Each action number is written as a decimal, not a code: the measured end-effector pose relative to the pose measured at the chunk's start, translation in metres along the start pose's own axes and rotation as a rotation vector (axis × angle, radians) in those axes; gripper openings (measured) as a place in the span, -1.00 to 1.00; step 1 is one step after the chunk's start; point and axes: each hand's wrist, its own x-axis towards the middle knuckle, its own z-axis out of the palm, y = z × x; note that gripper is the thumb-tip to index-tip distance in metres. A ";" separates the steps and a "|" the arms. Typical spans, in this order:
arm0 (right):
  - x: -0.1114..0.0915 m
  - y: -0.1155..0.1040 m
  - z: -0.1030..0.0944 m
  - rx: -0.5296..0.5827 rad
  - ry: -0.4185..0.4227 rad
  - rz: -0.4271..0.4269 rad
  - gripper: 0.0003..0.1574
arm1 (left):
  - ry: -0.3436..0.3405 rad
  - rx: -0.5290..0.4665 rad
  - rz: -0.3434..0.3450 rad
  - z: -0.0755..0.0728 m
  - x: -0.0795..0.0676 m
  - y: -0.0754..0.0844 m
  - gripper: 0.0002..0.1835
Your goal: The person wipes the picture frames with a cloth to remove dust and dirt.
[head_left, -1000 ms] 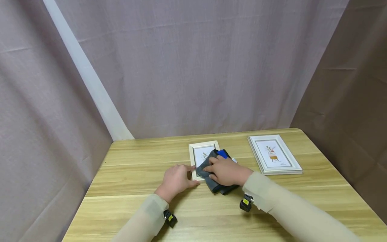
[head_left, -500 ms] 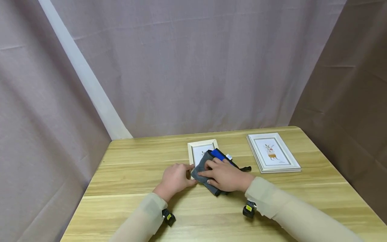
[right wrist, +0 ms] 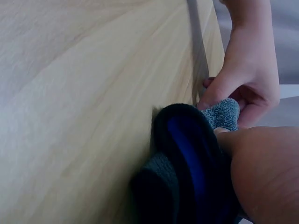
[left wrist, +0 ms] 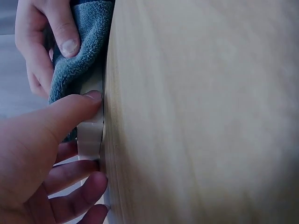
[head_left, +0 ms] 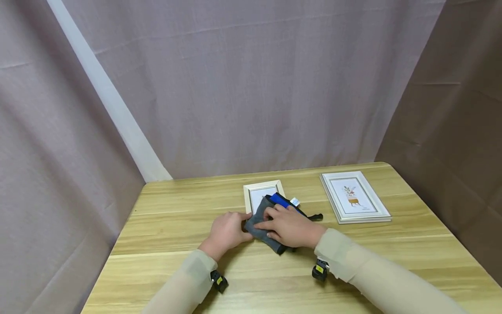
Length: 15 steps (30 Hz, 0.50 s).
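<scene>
A small cream picture frame (head_left: 248, 200) lies flat on the table, its lower part covered by a folded grey cloth (head_left: 274, 245) with blue and black sections. My left hand (head_left: 226, 231) grips the frame's near left corner; in the left wrist view the thumb is on the near edge and the fingers are along the side. My right hand (head_left: 292, 226) holds the cloth, pressing it onto the frame with the index finger pointing left. Fuzzy cloth (left wrist: 93, 28) bunches by the left thumb in the left wrist view. The cloth's blue strip (right wrist: 187, 149) shows in the right wrist view.
To the right lies a larger white picture frame (head_left: 340, 209) with a layered edge and a potted-plant print. A black strap (head_left: 315, 217) and a white tag (head_left: 295, 201) stick out from the cloth. Curtains (head_left: 235, 87) stand behind the wooden table (head_left: 168, 218).
My right hand has slid the cloth left toward the frame's near left corner, and the black strap has come into view. My left hand keeps its hold on the frame.
</scene>
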 end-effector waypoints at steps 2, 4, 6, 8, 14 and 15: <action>-0.004 0.003 -0.001 -0.015 0.002 0.003 -0.44 | -0.011 -0.003 -0.001 0.000 0.000 0.001 -0.31; -0.009 0.006 -0.002 -0.018 -0.003 0.014 -0.45 | -0.012 -0.001 0.002 0.000 0.000 0.001 -0.30; -0.015 0.009 -0.005 -0.018 -0.009 0.027 -0.47 | -0.011 0.006 0.006 0.001 0.000 0.001 -0.28; -0.020 0.012 -0.007 -0.016 -0.003 0.037 -0.48 | -0.005 0.010 0.009 0.001 0.000 0.001 -0.27; -0.037 0.024 -0.010 -0.032 0.040 0.029 -0.52 | -0.002 0.001 -0.002 0.002 -0.002 -0.002 -0.26; -0.040 0.026 -0.009 -0.038 0.044 0.029 -0.53 | 0.001 -0.001 -0.001 0.002 -0.002 -0.002 -0.26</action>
